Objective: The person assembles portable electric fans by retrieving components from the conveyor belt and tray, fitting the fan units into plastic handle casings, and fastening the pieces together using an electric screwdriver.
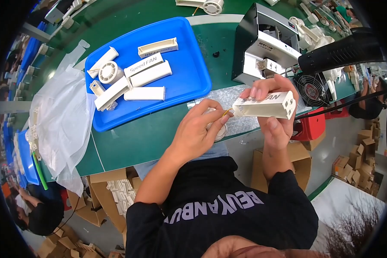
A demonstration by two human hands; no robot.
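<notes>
My right hand [273,120] grips a white fan handle [264,106] printed "Speed FAN", thumb below and fingers on top. Small openings show in its right end. Close to its left end, my left hand [198,129] is closed around a round white fan head [220,132], mostly hidden behind the fingers. A thin yellow wire [226,112] shows between the left fingertips and the handle. Both hands are above a sheet of bubble wrap [241,124] at the table's near edge.
A blue tray [159,112] holds several white fan parts. White plastic sheeting [58,116] lies to its left. On the right stand a WEIXIN machine [262,47], a black tool [339,53] and a black round grille [310,90]. Cardboard boxes [303,165] and a red stool [310,127] are below.
</notes>
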